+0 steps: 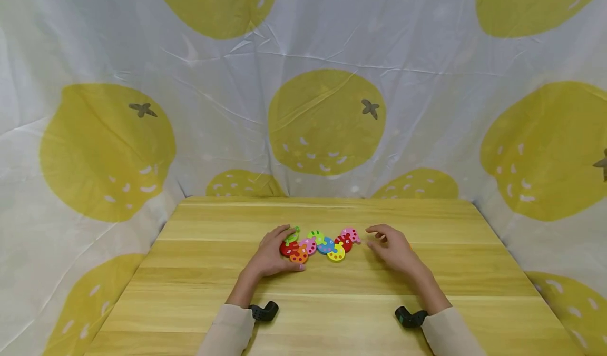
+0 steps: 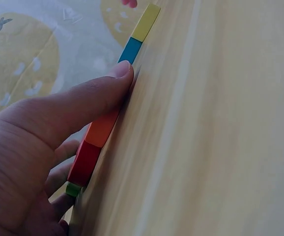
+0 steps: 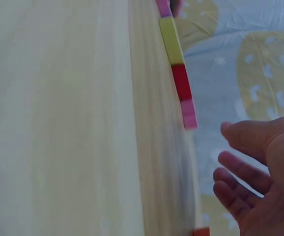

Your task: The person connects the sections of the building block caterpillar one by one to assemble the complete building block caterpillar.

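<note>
A winding chain of interlocked, numbered puzzle pieces (image 1: pixel 325 246) lies flat on the table, in green, red, orange, pink, blue and yellow. My left hand (image 1: pixel 271 253) holds its left end, fingers over the far side by the green piece (image 1: pixel 292 236) and thumb along the near side. In the left wrist view the thumb lies against the orange piece (image 2: pixel 102 129). Off the right end, apart from the last pink piece (image 1: pixel 351 234), my right hand (image 1: pixel 392 248) hovers with loosely bent fingers and nothing between them. The right wrist view shows that gap.
A small orange-red piece (image 3: pixel 201 231) sits beyond my right hand, mostly hidden in the head view. The wooden table (image 1: pixel 332 314) ends at a lemon-print cloth (image 1: pixel 327 121) behind and at both sides. Each wrist wears a black device (image 1: pixel 265 311).
</note>
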{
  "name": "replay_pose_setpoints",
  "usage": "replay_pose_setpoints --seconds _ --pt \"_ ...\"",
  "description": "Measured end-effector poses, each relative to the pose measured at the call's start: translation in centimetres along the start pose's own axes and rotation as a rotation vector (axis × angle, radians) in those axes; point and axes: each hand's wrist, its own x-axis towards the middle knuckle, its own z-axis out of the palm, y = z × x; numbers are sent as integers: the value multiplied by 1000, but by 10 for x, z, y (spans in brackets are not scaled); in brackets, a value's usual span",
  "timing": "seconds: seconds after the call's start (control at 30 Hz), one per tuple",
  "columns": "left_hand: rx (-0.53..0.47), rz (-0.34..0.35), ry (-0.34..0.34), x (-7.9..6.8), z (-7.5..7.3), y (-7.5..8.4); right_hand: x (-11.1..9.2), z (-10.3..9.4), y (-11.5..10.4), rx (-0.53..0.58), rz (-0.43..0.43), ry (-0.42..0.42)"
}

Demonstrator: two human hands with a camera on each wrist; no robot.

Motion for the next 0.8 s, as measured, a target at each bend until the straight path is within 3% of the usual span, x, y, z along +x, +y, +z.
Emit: replay_pose_setpoints --seconds 0.43,0.8 --pt "26 -21 29 2 3 -3 -29 -40 38 -107 10 62" --pt "41 -7 15 2 4 1 -42 -43 56 -114 -51 26"
